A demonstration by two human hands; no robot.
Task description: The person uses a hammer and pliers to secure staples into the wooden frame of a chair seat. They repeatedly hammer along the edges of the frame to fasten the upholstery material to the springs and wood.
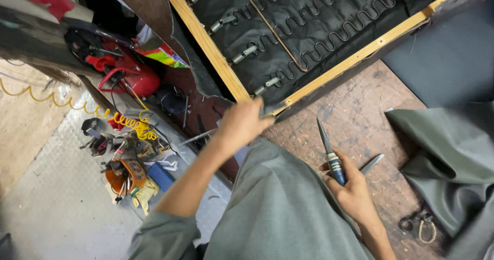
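**Two hands at a seat frame**

On the worn wooden desk point(360, 105), a wooden seat frame point(206, 41) lies tipped, with black cloth and wavy metal springs point(329, 36) inside it. Its top and right parts are cut off by the picture edge.

At about 9 o'clock from the middle, the left hand point(241, 123) is at the frame's bottom corner. Its fingers curl around the corner edge, but the fingertips are hidden behind it, so how tight this grip is cannot be told.

At about 5 o'clock, the right hand point(352, 190) has a closed grip on a tool with a blue and silver handle point(335, 167). Its pointed metal tip sticks up toward 12 o'clock. A second flat metal piece point(372, 163) pokes out just beside the fingers; what it is cannot be made out.

Grey cloth point(278, 208) covers the bottom middle and hides the desk there. More grey-green cloth point(453, 162) is piled at 4 o'clock, with small metal rings point(419, 226) near it.

Down on the floor at 9 o'clock are a red machine point(131, 72), a yellow coiled hose point(126, 122) and a heap of small tools point(123, 157), too jumbled to tell apart.
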